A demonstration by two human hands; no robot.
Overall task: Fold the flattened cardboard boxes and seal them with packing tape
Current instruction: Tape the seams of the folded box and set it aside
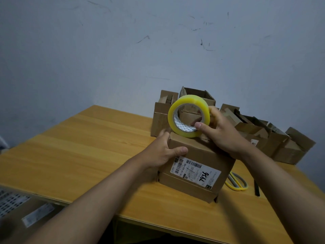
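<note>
- The cardboard box (197,166) stood near the tabletop's (98,148) front edge, the left hand (163,150) clasping its top-left corner; light, stiff, probably dentable.
- The right hand (221,132) pinched the tape roll (189,116) at its rim; rigid, grippable through the core.

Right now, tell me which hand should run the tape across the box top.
Right. The right hand already grips the packing tape roll at the top of the labelled cardboard box; the left hand is busy steadying the box's left side.
</note>
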